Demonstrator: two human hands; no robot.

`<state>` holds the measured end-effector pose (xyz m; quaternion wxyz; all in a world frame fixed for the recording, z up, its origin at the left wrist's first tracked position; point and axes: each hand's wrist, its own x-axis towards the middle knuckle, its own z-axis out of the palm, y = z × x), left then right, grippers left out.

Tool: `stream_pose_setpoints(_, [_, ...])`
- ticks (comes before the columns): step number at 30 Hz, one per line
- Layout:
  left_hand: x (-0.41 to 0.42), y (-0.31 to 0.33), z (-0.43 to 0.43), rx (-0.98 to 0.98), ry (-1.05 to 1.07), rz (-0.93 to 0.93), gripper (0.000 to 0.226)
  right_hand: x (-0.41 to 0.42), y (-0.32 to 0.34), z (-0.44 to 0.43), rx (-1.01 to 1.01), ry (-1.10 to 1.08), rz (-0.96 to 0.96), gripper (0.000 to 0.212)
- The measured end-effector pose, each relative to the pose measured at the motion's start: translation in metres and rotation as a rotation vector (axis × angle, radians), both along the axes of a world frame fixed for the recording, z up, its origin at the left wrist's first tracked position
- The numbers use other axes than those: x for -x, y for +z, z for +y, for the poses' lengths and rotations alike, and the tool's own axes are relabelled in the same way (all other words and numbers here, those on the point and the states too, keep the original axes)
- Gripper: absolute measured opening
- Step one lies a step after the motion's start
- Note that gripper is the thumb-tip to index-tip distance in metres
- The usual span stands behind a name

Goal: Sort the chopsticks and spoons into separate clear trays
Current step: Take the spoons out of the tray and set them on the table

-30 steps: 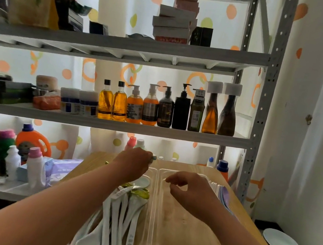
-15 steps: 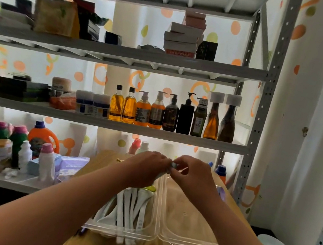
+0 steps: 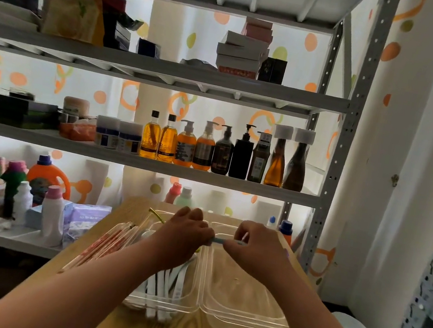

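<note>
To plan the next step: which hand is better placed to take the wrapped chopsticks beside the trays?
Probably the left hand: the wrapped chopsticks lie on its side, left of the spoon tray. The right hand is over the empty tray.

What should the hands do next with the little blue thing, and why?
Probably lay the blue thing in the right tray, if it is a chopstick. The left hand and right hand both pinch it where the trays meet; the left tray holds white spoons, the right looks bare.
</note>
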<state>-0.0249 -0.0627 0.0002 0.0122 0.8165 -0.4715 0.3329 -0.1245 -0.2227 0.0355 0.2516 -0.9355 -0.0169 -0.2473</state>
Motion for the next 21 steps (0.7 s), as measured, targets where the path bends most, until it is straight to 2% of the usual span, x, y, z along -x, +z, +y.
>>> stream_pose_setpoints(4, [0.003,-0.001,-0.019,-0.027,-0.048,-0.111,0.036,-0.01,-0.011,-0.004,0.011,-0.009,0.076,0.026])
stream_pose_setpoints(7, [0.005,-0.003,-0.033,0.03,-0.064,-0.137,0.042,-0.013,-0.019,-0.016,-0.015,-0.031,0.08,0.026])
stream_pose_setpoints(10, [0.001,-0.005,-0.039,0.169,-0.055,-0.05,0.043,-0.013,-0.024,-0.034,-0.098,-0.064,0.021,0.022])
stream_pose_setpoints(12, [-0.004,-0.007,-0.044,0.212,-0.033,0.02,0.034,-0.013,-0.028,-0.05,-0.116,-0.113,-0.012,0.022])
stream_pose_setpoints(14, [-0.01,-0.01,-0.051,0.21,0.022,0.125,0.026,-0.013,-0.035,-0.066,-0.149,-0.169,-0.026,0.024])
stream_pose_setpoints(21, [-0.034,-0.022,-0.073,0.219,0.129,0.485,0.028,-0.03,-0.076,-0.12,-0.238,-0.399,-0.041,0.026])
